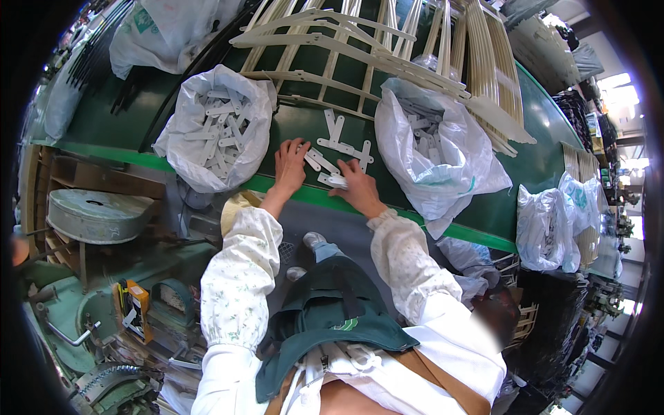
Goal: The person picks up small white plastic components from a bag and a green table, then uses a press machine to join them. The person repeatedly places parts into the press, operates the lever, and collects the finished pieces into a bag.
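Between the thumb and fingers of the right hand (362,192), a small white piece (337,182) is pinched just above the near edge of the green table (294,124). The fingers of the left hand (290,166) are bent and slightly parted, with the tips lowered beside the loose white strips (336,146); whether one is gripped there cannot be told. These strips, flat and pierced with small holes, are scattered at various angles just beyond and between the two hands, some overlapping. The group is flanked by two open white bags: the left bag (260,135) is seen filled with similar strips, and more are seen inside the right bag (449,176). Beyond, long cream slatted frames (339,48) are laid across the table. Both forearms are covered by pale patterned sleeves (237,277). Further white bags (543,228) are placed at the far right, and a rounded grey-green machine housing (100,216) is located at the left, below the table edge.
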A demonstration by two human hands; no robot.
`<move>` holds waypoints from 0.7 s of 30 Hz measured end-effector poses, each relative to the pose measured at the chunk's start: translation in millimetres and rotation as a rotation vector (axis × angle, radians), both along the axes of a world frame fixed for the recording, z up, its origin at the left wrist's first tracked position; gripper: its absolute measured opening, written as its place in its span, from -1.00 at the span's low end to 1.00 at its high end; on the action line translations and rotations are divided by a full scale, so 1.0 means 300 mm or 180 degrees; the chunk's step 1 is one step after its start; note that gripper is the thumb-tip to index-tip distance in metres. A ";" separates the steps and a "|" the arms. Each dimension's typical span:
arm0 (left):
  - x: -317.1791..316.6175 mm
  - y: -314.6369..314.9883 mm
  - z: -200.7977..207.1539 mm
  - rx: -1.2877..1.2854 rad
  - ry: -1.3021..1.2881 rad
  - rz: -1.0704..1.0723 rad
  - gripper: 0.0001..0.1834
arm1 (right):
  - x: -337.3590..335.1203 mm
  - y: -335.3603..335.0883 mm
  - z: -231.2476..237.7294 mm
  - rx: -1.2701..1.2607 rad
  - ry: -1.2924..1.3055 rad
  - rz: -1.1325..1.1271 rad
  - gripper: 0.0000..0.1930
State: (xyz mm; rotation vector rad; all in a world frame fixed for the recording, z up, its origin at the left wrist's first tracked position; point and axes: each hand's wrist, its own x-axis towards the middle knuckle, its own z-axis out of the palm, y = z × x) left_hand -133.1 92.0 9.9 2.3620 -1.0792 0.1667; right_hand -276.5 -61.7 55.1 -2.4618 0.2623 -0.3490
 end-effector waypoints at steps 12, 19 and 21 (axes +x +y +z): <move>0.053 0.076 0.009 0.0970 0.0492 0.0222 -0.85 | 0.170 -0.075 -0.076 -0.0737 0.0692 0.0301 -0.82; -0.003 0.134 0.018 -0.1446 0.2164 0.0714 -0.77 | 0.265 -0.015 -0.073 -0.0257 0.0826 -0.0040 -0.75; -0.017 0.140 0.016 -0.1745 0.1728 0.0808 -0.80 | 0.280 -0.014 -0.071 -0.0253 0.1039 0.0034 -0.75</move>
